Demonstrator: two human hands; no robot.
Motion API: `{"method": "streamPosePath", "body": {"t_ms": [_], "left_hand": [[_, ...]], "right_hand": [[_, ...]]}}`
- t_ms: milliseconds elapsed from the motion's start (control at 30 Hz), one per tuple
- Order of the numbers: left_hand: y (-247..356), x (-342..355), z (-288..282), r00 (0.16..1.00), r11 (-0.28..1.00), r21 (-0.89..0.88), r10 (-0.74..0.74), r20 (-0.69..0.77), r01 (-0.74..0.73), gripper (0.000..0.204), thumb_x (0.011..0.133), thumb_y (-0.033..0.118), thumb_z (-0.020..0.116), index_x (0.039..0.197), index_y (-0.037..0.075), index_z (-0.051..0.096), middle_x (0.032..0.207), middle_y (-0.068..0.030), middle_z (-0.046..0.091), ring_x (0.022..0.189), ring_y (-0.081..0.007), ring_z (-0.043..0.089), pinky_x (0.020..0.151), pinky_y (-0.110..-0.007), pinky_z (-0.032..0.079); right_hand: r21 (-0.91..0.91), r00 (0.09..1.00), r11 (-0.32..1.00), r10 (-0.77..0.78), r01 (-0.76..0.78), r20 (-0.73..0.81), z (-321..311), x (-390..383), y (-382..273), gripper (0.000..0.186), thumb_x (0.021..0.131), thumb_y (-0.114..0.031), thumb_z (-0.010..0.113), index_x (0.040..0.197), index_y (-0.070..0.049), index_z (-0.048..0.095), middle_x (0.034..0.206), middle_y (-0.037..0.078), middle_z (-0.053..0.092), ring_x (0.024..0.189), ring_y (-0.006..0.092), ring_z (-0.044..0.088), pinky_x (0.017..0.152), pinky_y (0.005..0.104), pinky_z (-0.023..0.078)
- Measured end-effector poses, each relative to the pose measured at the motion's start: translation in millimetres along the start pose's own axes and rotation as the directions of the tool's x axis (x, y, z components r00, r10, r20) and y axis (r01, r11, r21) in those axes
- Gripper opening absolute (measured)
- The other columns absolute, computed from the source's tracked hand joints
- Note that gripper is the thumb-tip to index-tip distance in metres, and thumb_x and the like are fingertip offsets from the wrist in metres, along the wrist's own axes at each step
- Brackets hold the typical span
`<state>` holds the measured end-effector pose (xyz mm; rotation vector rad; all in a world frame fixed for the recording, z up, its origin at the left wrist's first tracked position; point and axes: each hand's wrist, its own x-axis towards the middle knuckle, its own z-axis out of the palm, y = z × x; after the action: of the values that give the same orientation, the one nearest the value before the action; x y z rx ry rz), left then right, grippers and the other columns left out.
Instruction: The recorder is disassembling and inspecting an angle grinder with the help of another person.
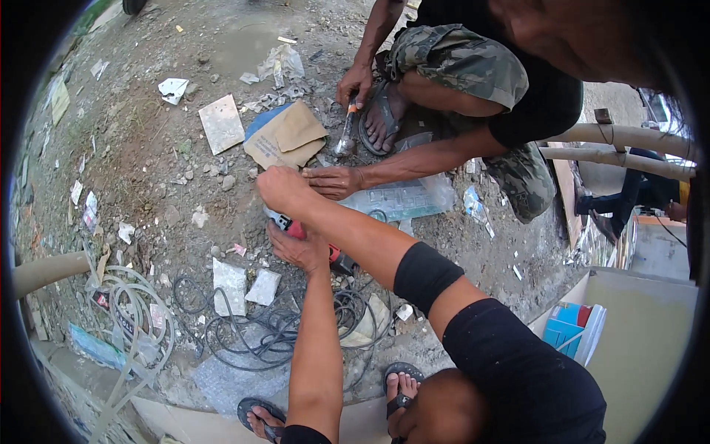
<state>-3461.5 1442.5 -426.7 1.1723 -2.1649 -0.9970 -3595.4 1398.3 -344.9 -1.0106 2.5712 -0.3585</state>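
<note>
My left hand is wrapped round a red and black angle grinder, whose silver head points away from me. Just beyond it my right hand is closed in a fist at the grinder's head; what its fingers grip is hidden. A co-worker's hand reaches in from the right and nearly meets my right hand. The same person's other hand holds a hammer-like tool with an orange band, head down. A brown paper bag lies just past my right hand.
A tangled black cable lies beside my left forearm. Pale hose coils at the left. Tile pieces, stones and scraps litter the dirt. A clear plastic sheet lies under the co-worker's arm. Pipes jut in at right.
</note>
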Motion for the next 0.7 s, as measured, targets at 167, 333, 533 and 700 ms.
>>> {"method": "streamPosePath", "body": {"t_ms": [167, 333, 533, 700], "left_hand": [[11, 2, -6, 1.000, 0.997, -0.083, 0.005, -0.029, -0.007, 0.077, 0.078, 0.037, 0.074, 0.136, -0.003, 0.042, 0.136, -0.0244, 0.048, 0.125, -0.0408, 0.046, 0.101, -0.049, 0.034], [4, 9, -23, 1.000, 0.996, -0.088, 0.006, -0.001, -0.006, 0.073, 0.072, 0.031, 0.077, 0.129, -0.003, 0.047, 0.131, -0.0242, 0.052, 0.119, -0.0409, 0.049, 0.100, -0.047, 0.037], [2, 20, -27, 0.998, 0.992, -0.116, 0.055, 0.041, -0.050, 0.069, 0.071, 0.034, 0.079, 0.123, -0.002, 0.050, 0.123, -0.0242, 0.055, 0.115, -0.0414, 0.052, 0.098, -0.047, 0.039], [-2, 20, -24, 0.994, 0.990, -0.087, 0.112, 0.014, -0.110, 0.070, 0.072, 0.037, 0.079, 0.122, -0.002, 0.051, 0.120, -0.0237, 0.057, 0.112, -0.0407, 0.054, 0.094, -0.048, 0.041]], "right_hand": [[-0.088, 0.979, 0.990, -0.123, 0.109, -0.161, 5, -14, 12, 0.018, 0.083, -0.008, 0.051, 0.078, 0.003, 0.065, 0.078, 0.026, 0.066, 0.073, 0.0421, 0.068, 0.067, 0.0486, 0.056], [0.355, 0.972, 0.931, 0.157, -0.087, -0.173, -36, -102, 14, 0.024, 0.083, -0.017, 0.058, 0.083, 0.007, 0.064, 0.075, 0.027, 0.063, 0.077, 0.0422, 0.066, 0.073, 0.0474, 0.053], [0.192, 0.992, 0.979, 0.088, -0.069, -0.092, 43, -180, 27, 0.050, 0.075, -0.027, 0.070, 0.109, 0.007, 0.056, 0.099, 0.029, 0.060, 0.096, 0.0451, 0.059, 0.087, 0.0496, 0.047], [0.243, 0.967, 0.937, 0.252, -0.249, 0.020, 62, -165, 22, 0.050, 0.072, -0.025, 0.074, 0.103, 0.006, 0.049, 0.097, 0.030, 0.059, 0.095, 0.0487, 0.057, 0.086, 0.0528, 0.046]]}}
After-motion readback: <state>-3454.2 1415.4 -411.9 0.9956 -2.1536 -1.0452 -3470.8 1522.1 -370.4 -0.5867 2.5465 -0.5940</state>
